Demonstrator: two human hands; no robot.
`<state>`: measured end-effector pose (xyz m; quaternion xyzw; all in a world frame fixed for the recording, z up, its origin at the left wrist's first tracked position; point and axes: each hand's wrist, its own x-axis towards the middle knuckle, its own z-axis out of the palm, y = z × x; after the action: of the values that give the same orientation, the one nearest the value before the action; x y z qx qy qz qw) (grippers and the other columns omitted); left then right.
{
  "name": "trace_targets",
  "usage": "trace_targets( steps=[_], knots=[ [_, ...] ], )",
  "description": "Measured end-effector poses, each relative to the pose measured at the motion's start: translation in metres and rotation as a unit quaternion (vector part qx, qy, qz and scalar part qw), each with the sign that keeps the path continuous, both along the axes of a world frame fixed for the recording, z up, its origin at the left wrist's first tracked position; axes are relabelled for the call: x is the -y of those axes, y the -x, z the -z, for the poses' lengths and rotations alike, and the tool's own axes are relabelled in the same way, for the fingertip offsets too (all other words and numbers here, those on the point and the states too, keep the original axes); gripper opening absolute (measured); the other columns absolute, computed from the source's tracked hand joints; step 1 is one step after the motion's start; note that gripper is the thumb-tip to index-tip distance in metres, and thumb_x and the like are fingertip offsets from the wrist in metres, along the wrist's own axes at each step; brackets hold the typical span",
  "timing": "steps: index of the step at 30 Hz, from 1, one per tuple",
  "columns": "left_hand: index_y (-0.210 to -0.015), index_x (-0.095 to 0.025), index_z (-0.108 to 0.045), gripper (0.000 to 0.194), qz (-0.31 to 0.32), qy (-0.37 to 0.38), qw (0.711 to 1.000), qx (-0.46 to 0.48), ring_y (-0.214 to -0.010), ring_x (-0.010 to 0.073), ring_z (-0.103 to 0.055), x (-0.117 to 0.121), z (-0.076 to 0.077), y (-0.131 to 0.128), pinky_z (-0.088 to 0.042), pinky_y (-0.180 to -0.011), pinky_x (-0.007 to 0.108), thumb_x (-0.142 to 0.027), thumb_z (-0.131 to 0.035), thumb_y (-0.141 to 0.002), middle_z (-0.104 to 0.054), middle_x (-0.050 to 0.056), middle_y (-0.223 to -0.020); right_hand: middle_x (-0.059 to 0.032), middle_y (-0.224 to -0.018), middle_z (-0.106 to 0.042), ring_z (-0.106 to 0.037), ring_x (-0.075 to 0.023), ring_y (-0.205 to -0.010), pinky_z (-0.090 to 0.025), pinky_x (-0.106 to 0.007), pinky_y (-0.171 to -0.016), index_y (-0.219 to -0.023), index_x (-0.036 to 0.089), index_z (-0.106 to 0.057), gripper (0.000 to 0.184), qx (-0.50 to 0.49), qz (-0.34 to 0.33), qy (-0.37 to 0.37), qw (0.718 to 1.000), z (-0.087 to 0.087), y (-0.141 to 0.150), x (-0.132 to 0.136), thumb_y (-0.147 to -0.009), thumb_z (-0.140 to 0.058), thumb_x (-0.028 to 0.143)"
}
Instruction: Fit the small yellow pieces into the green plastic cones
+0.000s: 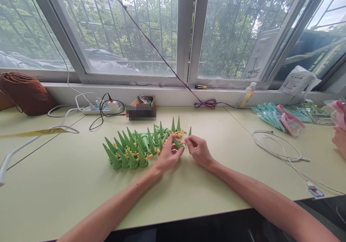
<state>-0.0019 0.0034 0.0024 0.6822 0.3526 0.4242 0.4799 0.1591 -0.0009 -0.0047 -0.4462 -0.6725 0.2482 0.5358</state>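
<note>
A heap of green plastic cones (135, 146) mixed with small yellow parts (180, 133) lies on the pale green table (67, 184) in front of me. My left hand (169, 155) is closed around one green cone (177, 143) at the heap's right edge. My right hand (198, 149) pinches a small yellow piece (183, 143) right at that cone's end. Several cones stand upright in a row at the heap's front left.
A small cardboard box (142, 101), a power strip (108, 107) with cables and a brown bag (25, 92) sit along the window sill. White cable (275, 146) lies at right, beyond it teal packets (270, 116) and a bottle (247, 95). Another person's hand (339, 139) shows at far right.
</note>
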Motion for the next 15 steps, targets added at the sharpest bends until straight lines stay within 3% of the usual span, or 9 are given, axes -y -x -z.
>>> trace_targets(
  steps=[3, 9, 15],
  knots=[
    [-0.112, -0.025, -0.042, 0.033, 0.015, 0.015, 1.000, 0.018, -0.066, 0.0071, -0.055, 0.0002, 0.0001, -0.0001, -0.048, -0.057, 0.020, -0.031, -0.062, -0.086, -0.052, 0.001, -0.103, 0.0026, -0.055, -0.049, -0.045, -0.0113, -0.047, -0.039, -0.024, -0.048, -0.075, 0.017, -0.058, 0.030, 0.000, -0.003, 0.001, 1.000, 0.0007, 0.0000, -0.0003, -0.094, -0.050, 0.039],
    [-0.115, -0.025, -0.041, 0.036, 0.021, 0.028, 0.999, 0.022, -0.065, 0.0100, -0.057, 0.0019, -0.0022, -0.0004, -0.047, -0.059, 0.021, -0.029, -0.062, -0.086, -0.052, -0.004, -0.079, 0.0023, -0.055, -0.049, -0.044, -0.0113, -0.047, -0.038, -0.024, -0.048, -0.072, 0.018, -0.057, 0.032, -0.003, -0.003, 0.001, 1.000, -0.0002, 0.0006, 0.0000, -0.094, -0.050, 0.039],
    [-0.112, -0.025, -0.042, 0.034, 0.004, 0.009, 1.000, 0.008, -0.063, 0.0079, -0.048, 0.0004, 0.0002, -0.0008, -0.040, -0.054, 0.018, -0.023, -0.060, -0.084, -0.047, -0.004, -0.082, 0.0023, -0.055, -0.050, -0.045, -0.0118, -0.048, -0.038, -0.024, -0.048, -0.076, 0.017, -0.059, 0.031, -0.002, -0.006, 0.004, 1.000, 0.0005, 0.0003, 0.0002, -0.094, -0.050, 0.039]
  ],
)
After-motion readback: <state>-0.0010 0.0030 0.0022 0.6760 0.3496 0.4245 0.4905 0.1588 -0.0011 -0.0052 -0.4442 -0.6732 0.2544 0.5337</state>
